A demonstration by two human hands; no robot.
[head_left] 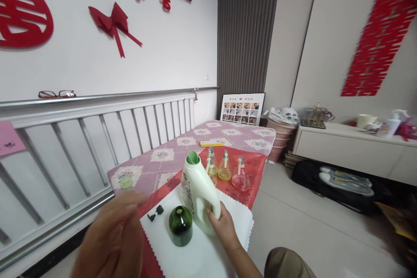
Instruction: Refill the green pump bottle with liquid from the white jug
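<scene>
Near edge: the left hand (110, 236) is raised at the left, fingers together and blurred; whether it holds anything cannot be told. To its right, the right hand (224, 226) is wrapped around the handle of a pale green jug (198, 189). On the white mat (218, 258), a dark green bottle (181, 228) stands upright with its top hole bare, just left of the jug and slightly nearer. The bottle lies between the 2 hands, to the right of the left hand.

The jug's long axis runs from a near base to a far mouth, leaning a little left in view; the handle faces right, towards the right hand, the nearer of the 2. The jug's mouth is uncapped, with a green spout inside. A pump (155, 213) lies on the mat, left of the bottle.

Farther off, 4 flasks (224, 170) stand on red cloth (256, 169), right of the jug; a green cup (126, 182) rests at left on the tablecloth (171, 145). Beyond the flasks lies a yellow box (211, 143).
</scene>
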